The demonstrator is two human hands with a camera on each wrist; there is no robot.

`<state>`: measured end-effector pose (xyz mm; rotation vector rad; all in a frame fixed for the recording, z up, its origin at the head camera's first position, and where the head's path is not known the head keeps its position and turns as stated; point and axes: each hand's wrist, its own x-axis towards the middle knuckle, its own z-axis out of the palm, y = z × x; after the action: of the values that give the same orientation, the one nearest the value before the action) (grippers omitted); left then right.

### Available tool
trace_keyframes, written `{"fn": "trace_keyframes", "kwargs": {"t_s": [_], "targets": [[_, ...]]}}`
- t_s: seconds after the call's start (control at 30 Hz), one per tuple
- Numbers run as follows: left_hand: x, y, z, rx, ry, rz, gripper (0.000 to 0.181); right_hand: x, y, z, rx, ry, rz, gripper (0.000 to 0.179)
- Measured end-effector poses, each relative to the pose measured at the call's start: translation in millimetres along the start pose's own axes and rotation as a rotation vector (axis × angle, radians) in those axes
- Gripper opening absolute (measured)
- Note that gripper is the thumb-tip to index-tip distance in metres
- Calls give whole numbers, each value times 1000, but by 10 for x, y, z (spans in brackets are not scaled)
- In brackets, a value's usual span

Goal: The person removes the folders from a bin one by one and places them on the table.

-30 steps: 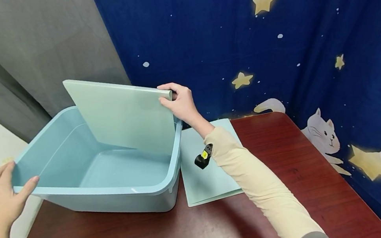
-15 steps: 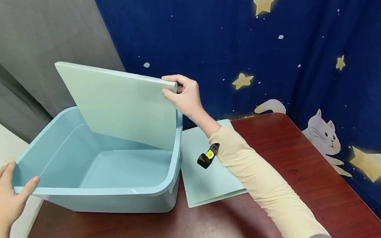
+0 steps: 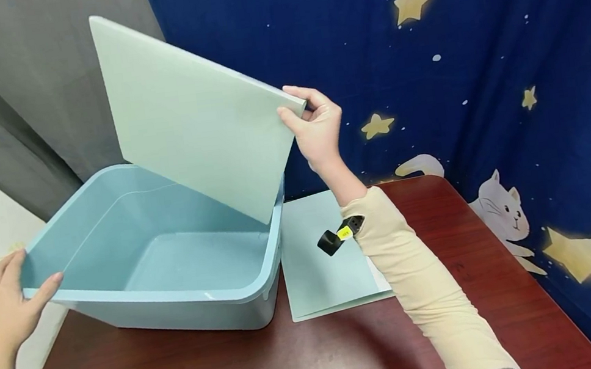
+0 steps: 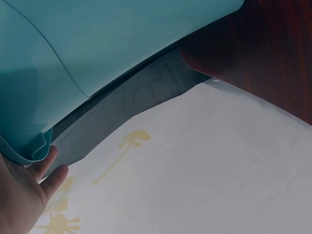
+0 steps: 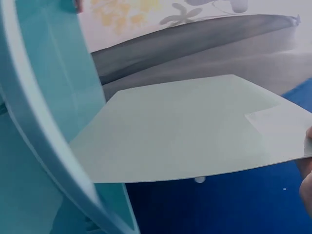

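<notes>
My right hand [image 3: 319, 125] pinches the corner of a pale green folder [image 3: 198, 116] at its spine, thumb on the near side. The folder hangs tilted over the far right part of a light blue plastic bin [image 3: 156, 296], its lower corner near the bin's right rim. In the right wrist view the folder [image 5: 180, 131] spans the middle, with part of the hand at the right edge. My left hand [image 3: 0, 307] grips the bin's left corner at the rim. In the left wrist view, that hand [image 4: 24, 195] shows fingers beneath the rim.
Another pale green folder [image 3: 321, 255] lies on the dark red table [image 3: 229, 365], right of the bin, a white sheet showing at its edge. Grey and blue star-patterned curtains [image 3: 365, 28] hang behind. White patterned cloth [image 4: 219, 161] lies beyond the table's left side.
My right hand has risen and moved right with the folder, which now stands higher and more tilted above the bin. The left hand and the bin have stayed put.
</notes>
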<state>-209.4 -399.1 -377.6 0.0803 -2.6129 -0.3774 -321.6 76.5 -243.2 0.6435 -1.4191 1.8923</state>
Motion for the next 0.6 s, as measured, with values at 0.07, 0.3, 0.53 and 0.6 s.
{"fn": "trace_keyframes", "kwargs": {"t_s": [0.07, 0.3, 0.53, 0.6], "targets": [[7, -15, 4, -1, 4, 6, 83, 18, -42, -31, 10, 30, -10, 27], [7, -39, -1, 6, 5, 5, 83, 36, -159, -97, 34, 104, -31, 27], [-12, -7, -20, 8, -14, -5, 81, 79, -305, -180, 93, 210, -44, 26], [-16, -3, -23, 5, -12, -6, 81, 91, -366, -225, 114, 247, -36, 26]]}}
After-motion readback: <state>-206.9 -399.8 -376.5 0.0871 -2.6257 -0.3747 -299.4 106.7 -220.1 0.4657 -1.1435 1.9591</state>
